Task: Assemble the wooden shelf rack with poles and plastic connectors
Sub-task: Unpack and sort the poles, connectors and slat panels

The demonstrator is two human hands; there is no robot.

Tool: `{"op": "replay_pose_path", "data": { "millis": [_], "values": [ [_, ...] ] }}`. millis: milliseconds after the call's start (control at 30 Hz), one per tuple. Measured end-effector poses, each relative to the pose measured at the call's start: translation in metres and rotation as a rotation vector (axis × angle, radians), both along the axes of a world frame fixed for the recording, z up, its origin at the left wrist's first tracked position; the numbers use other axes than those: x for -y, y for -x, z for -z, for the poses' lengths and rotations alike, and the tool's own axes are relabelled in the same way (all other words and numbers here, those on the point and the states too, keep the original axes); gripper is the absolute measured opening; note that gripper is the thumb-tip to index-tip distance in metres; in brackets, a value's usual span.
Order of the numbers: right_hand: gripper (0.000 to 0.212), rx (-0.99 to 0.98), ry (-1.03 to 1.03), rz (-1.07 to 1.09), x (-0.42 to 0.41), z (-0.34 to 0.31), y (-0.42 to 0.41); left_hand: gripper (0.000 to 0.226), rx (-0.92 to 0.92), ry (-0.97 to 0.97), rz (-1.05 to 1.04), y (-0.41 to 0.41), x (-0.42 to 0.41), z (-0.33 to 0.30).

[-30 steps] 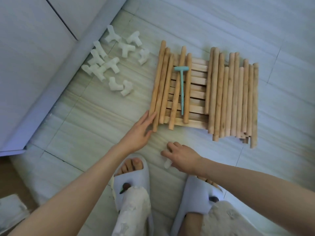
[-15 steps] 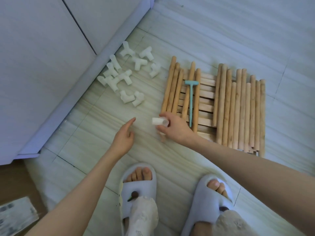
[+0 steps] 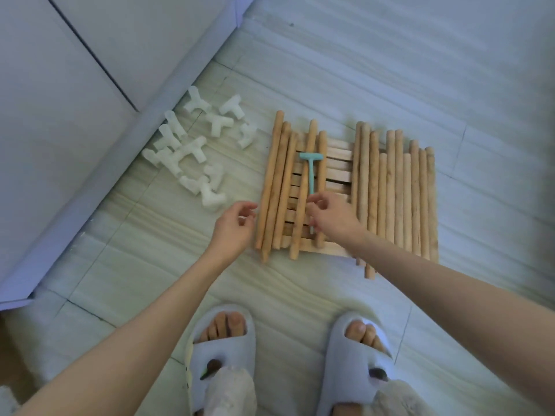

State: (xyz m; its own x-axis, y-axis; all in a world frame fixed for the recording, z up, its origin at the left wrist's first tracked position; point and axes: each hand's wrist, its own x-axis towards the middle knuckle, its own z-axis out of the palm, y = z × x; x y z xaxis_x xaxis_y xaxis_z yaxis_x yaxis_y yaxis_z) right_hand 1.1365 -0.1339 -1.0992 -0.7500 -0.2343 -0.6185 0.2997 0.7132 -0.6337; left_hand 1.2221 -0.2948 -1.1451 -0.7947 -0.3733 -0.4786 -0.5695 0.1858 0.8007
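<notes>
Several round wooden poles (image 3: 390, 193) lie side by side on the floor, over a stack of flat wooden slats (image 3: 339, 163). More poles (image 3: 279, 187) lie in a fan at the left of the stack. A teal plastic mallet (image 3: 310, 172) rests on them. My right hand (image 3: 330, 217) hovers over the lower part of the mallet's handle, fingers curled and apart, holding nothing I can see. My left hand (image 3: 234, 226) is at the left edge of the poles, fingers loosely curled and empty. White plastic connectors (image 3: 192, 151) lie scattered to the left.
A white cabinet (image 3: 75, 100) with a plinth runs along the left, close to the connectors. My feet in pale slippers (image 3: 222, 355) stand just below the poles. The floor is pale striped tile (image 3: 360, 55).
My right hand held a white connector by the left poles; now it is empty and sits further right over the mallet handle. My left hand has moved right, up to the poles' edge.
</notes>
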Motion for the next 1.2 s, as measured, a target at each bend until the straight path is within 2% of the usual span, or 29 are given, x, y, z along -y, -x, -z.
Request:
{"op": "replay_pose_path", "data": {
  "millis": [100, 233, 333, 433, 567, 700, 767, 867, 967, 1067, 1200],
  "values": [
    [0.026, -0.038, -0.11, -0.007, -0.044, 0.006, 0.012, 0.027, -0.088, 0.203, 0.164, 0.027, -0.03, -0.002],
    [0.038, -0.136, -0.15, -0.099, -0.057, 0.023, 0.013, 0.025, -0.153, 0.423, 0.342, 0.061, -0.057, 0.002],
    [0.049, -0.339, -0.143, -0.33, -0.045, 0.035, 0.004, 0.031, -0.095, 0.663, 0.387, 0.092, -0.067, 0.006],
    [0.064, -0.397, -0.187, -0.488, -0.041, 0.049, -0.001, 0.042, 0.039, 0.718, 0.361, 0.117, -0.076, 0.01],
    [0.066, -0.363, -0.258, -0.56, -0.047, 0.06, -0.004, 0.034, 0.119, 0.648, 0.276, 0.131, -0.08, 0.011],
    [0.065, -0.355, -0.266, -0.566, -0.047, 0.059, -0.003, 0.027, 0.158, 0.593, 0.295, 0.134, -0.075, 0.007],
    [0.065, -0.352, -0.266, -0.545, -0.045, 0.057, -0.003, 0.024, 0.119, 0.474, 0.255, 0.135, -0.068, 0.001],
    [0.064, -0.368, -0.279, -0.517, -0.042, 0.054, -0.003, 0.019, 0.001, 0.22, 0.05, 0.127, -0.048, -0.008],
    [0.067, -0.409, -0.326, -0.646, -0.031, 0.051, -0.004, 0.015, -0.036, 0.189, -0.164, 0.093, -0.007, -0.006],
    [0.065, -0.473, -0.384, -0.803, -0.009, 0.052, -0.003, 0.022, 0.046, 0.139, -0.43, 0.048, 0.046, 0.007],
    [0.059, -0.474, -0.455, -0.823, 0.017, 0.056, -0.003, 0.017, 0.154, 0.082, -0.734, -0.001, 0.095, 0.024]
  ]
}}
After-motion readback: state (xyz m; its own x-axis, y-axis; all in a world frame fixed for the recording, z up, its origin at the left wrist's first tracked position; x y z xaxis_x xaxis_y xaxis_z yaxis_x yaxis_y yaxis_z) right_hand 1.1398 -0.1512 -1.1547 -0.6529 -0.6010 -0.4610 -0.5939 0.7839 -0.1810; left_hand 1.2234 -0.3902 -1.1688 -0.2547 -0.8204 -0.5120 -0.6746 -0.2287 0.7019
